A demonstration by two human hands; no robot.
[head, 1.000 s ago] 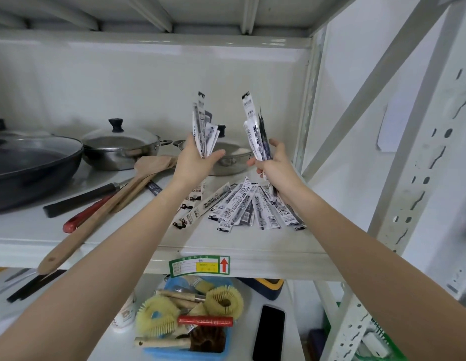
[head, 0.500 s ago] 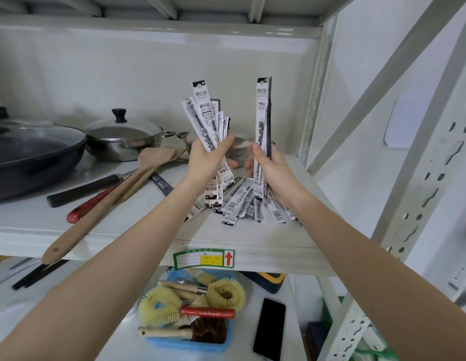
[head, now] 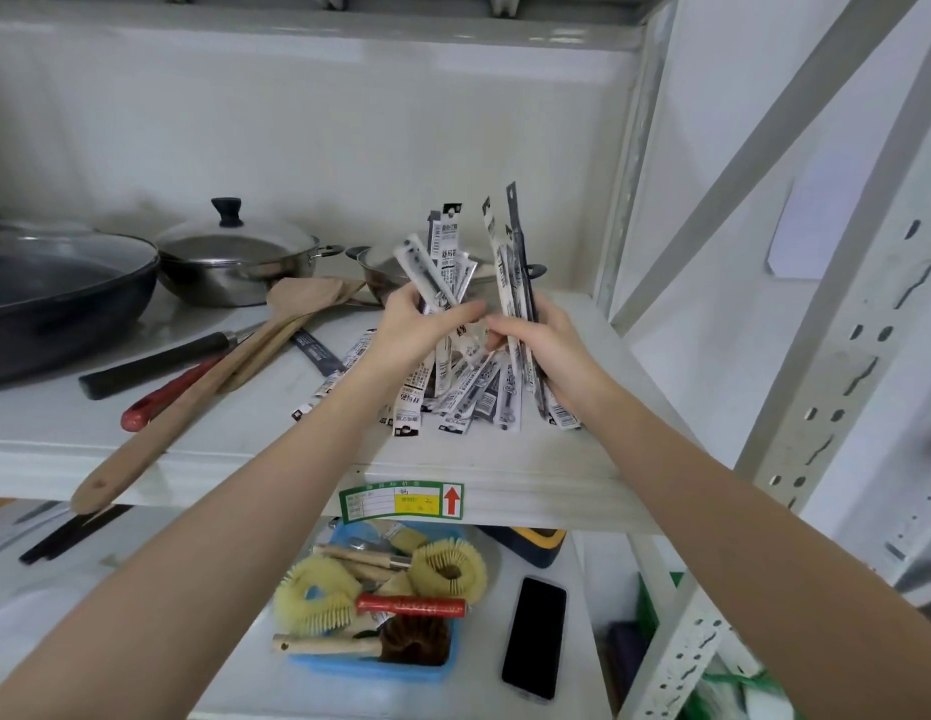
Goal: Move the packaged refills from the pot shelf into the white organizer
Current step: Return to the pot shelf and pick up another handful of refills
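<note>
My left hand (head: 419, 330) grips a fanned bundle of packaged refills (head: 442, 267), slim white and black sleeves standing up above the pot shelf (head: 505, 459). My right hand (head: 549, 345) grips a second, narrower bundle of refills (head: 515, 262), held nearly upright. The two hands almost touch, thumbs toward each other. Below them several more refill packs (head: 484, 402) lie in a loose pile on the shelf. The white organizer is not in view.
On the shelf stand a dark pan (head: 58, 298), a lidded steel pot (head: 234, 267) and another pot (head: 380, 267) behind the hands, with a wooden spatula (head: 208, 387) and knives. Below are a blue tray of brushes (head: 380, 610) and a black phone (head: 535, 636). Rack uprights (head: 816, 397) stand right.
Both hands have come down and closer together over the pile, each keeping its bundle. The right hand's bundle has tilted slightly and sits lower than half a second ago.
</note>
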